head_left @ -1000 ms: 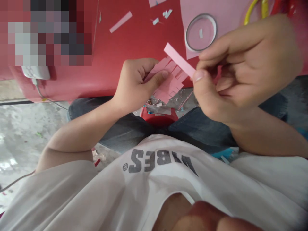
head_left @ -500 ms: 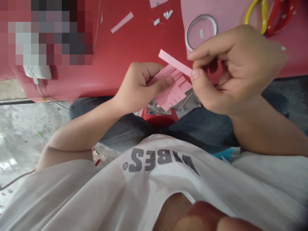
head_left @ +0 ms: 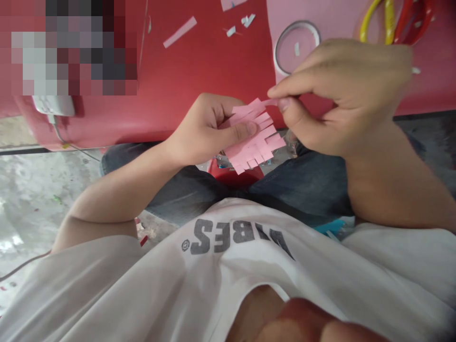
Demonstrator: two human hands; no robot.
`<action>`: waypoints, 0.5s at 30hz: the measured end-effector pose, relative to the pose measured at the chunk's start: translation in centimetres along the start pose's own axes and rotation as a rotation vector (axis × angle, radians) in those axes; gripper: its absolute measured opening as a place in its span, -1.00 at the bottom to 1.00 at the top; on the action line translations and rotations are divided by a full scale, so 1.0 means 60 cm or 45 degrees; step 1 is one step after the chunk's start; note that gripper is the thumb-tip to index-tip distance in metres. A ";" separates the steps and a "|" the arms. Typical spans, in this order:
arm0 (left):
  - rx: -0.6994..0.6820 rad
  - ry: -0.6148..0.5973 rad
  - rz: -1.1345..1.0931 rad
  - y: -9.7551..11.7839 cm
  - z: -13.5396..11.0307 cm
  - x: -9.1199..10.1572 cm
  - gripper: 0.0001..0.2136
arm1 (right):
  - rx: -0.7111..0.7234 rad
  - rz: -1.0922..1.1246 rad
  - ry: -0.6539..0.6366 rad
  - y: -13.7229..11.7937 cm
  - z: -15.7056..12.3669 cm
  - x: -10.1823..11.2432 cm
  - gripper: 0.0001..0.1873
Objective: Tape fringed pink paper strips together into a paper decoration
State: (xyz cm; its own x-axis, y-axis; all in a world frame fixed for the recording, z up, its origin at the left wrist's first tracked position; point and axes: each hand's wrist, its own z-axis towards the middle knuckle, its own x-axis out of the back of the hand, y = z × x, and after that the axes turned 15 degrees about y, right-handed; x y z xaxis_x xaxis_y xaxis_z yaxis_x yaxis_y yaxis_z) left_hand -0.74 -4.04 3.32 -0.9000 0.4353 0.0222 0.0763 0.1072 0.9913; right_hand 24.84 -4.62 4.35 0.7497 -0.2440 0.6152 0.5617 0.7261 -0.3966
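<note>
The left hand (head_left: 203, 128) is curled, its thumb pressing a woven pink paper mat (head_left: 254, 142) against the fingers, with the mat sticking out past the thumb toward the right hand (head_left: 342, 95). That hand is closed to a pinch, thumb and forefinger gripping a pink paper strip (head_left: 272, 102) at the mat's upper edge. Beyond lie a red tabletop (head_left: 199, 61) and a pink sheet (head_left: 335, 19) bearing a ring of tape (head_left: 276, 50).
</note>
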 end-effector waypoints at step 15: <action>0.025 -0.046 0.002 0.004 -0.004 0.001 -0.58 | -0.017 -0.035 -0.025 -0.013 0.004 -0.005 -0.80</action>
State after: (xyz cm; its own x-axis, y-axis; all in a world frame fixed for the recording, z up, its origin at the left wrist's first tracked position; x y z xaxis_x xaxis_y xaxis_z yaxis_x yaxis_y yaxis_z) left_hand -0.90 -4.19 3.61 -0.8837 0.4677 0.0191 0.0867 0.1234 0.9886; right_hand 24.10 -4.96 4.63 0.7269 -0.2510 0.6393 0.5869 0.7105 -0.3883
